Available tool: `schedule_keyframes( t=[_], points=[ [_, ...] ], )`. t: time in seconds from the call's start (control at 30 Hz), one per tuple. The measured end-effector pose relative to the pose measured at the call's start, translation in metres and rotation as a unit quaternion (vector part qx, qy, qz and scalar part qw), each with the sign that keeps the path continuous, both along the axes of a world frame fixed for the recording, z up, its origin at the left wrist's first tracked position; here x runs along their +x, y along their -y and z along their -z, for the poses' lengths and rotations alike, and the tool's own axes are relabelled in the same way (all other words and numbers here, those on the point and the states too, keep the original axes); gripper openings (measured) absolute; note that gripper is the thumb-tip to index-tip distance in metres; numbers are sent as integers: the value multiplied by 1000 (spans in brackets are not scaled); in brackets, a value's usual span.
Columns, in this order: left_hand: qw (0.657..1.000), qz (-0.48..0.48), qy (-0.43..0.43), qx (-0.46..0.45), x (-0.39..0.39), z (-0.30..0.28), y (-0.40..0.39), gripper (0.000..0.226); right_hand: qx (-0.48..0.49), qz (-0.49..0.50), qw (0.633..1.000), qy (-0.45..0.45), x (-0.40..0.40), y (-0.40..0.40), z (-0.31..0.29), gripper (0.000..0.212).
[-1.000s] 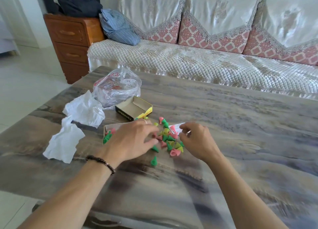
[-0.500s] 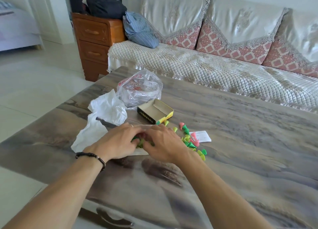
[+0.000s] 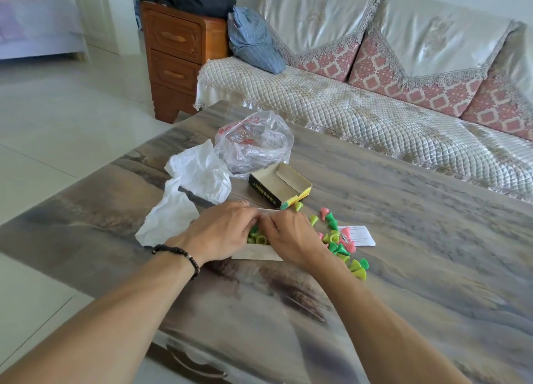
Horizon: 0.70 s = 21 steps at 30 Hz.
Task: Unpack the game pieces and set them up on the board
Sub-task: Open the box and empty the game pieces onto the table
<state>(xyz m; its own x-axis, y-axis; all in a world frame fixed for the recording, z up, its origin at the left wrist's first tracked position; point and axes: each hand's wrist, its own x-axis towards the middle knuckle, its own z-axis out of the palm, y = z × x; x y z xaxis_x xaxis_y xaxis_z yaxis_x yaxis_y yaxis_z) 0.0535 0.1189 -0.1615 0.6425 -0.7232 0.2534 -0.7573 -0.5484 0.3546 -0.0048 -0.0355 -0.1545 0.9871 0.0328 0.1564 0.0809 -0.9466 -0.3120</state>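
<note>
A small cardboard tray (image 3: 255,254) with green game pieces (image 3: 257,238) inside lies on the table between my hands. My left hand (image 3: 220,233) covers its left side and my right hand (image 3: 288,239) its right side. The curled fingers of both meet over the tray's far rim, and their tips are hidden. Loose green, yellow and pink cone pieces (image 3: 339,246) lie scattered just right of my right hand, some on a white paper slip (image 3: 359,235). No game board is recognisable.
An open black and yellow box (image 3: 281,187) stands behind the tray. Crumpled white paper (image 3: 196,179) and a clear plastic bag (image 3: 253,141) lie to the back left. The marbled table (image 3: 403,254) has a sofa (image 3: 360,115) and a wooden cabinet (image 3: 173,58) behind it.
My right hand has left the loose pieces and moved left to the tray, meeting my left hand. The camera has come closer and turned left.
</note>
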Motion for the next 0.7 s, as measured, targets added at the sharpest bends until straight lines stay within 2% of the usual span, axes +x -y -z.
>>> schedule_keyframes(
  t=[0.1, 0.2, 0.33, 0.43, 0.5, 0.7],
  points=[
    [999, 5, -3, -42, 0, -1, 3, 17, 109, 53, 993, 7, 4, 0, -6, 45],
    [998, -1, -5, -61, 1, -2, 4, 21, 159, 91, 983, 29, 6, -1, -11, 43],
    [994, -22, 3, -107, 0, -13, 7, 26, 256, 145, 953, 69, 7, 0, -17, 53],
    [989, -36, 10, -145, -4, -25, 10, 26, 296, 156, 938, 89, 0, 20, -27, 51],
    [988, -17, 2, -155, -15, -33, 20, 24, 284, 167, 940, 86, -13, 46, -34, 51],
    [996, 65, -25, -63, -61, -29, 82, 15, 198, 295, 935, 10, -71, 127, -25, 46]
  ],
)
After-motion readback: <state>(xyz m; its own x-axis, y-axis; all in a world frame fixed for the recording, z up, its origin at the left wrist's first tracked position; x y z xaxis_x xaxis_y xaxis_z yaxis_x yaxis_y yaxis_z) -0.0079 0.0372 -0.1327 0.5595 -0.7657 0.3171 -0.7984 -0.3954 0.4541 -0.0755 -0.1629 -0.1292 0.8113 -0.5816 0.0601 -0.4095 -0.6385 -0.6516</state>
